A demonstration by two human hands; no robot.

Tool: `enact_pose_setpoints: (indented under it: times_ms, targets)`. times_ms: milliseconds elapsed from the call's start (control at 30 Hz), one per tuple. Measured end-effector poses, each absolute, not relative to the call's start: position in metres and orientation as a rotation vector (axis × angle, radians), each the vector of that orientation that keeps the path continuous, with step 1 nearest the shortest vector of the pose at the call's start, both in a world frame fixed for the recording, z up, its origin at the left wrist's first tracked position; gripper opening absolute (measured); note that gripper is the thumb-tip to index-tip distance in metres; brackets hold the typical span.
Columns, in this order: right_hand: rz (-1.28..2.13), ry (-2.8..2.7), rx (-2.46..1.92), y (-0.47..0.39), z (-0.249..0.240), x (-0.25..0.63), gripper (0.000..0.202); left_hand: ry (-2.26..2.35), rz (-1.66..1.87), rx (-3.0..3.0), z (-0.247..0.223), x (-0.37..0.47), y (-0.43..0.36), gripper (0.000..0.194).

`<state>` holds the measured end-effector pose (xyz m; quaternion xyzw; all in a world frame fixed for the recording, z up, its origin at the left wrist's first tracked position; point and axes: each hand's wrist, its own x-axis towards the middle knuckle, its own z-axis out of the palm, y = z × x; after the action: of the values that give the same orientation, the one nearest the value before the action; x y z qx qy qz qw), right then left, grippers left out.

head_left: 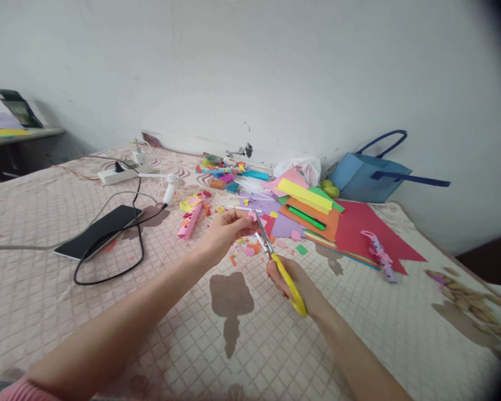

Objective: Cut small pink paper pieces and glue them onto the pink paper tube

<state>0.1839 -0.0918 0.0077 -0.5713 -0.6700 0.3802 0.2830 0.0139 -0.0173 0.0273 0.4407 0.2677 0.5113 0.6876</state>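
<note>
Head view: left hand [227, 227] pinching small pink paper [252, 215], right hand [307, 287] gripping yellow-handled scissors [288, 278].
Mid-scene, the paper looks light and easily creased, best pinched at its edge; the scissors, to its right and nearer, look stiff, slick-bladed, best held by the handles.

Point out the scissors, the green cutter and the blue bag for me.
Scissors [291, 285]: head view, on the yellow handle.
Green cutter [307, 218]: head view, on the middle of its green body.
Blue bag [361, 177]: head view, on its side.
</note>
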Motion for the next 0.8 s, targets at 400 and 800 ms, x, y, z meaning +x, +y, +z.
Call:
enact_pose_setpoints:
  times_ms: [400, 800]
  targets:
    - [0.965, -1.901, -1.559, -0.091, 0.006, 0.190, 0.037, 0.624, 0.976, 1.125, 0.032, -0.004, -0.004, 0.018]
    - [0.950, -1.900, -1.592, -0.091, 0.009, 0.188, 0.033, 0.635, 0.939, 1.135, 0.031, -0.006, -0.001, 0.016]
